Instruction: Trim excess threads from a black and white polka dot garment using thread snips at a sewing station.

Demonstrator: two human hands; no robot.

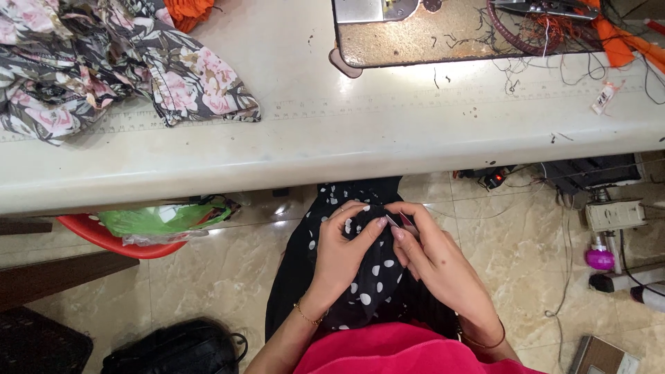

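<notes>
Below the table edge, in my lap, lies a black fabric with white dots (pixel 370 280). My left hand (pixel 344 251) grips a bunched part of it, thumb and fingers pinching the top fold. My right hand (pixel 431 257) meets it at the same fold and pinches a small thin metal tool (pixel 395 221) against the fabric. Both wrists wear thin bangles. The fabric hangs down over a pink garment (pixel 388 350) on my lap.
A white sewing table (pixel 346 131) spans the upper frame, with floral fabric (pixel 104 66) at its left and the sewing machine base (pixel 443 31) at the back with loose threads. Underneath sit a red basket (pixel 104 239), a black bag (pixel 173 350), cables and a motor box (pixel 613 211).
</notes>
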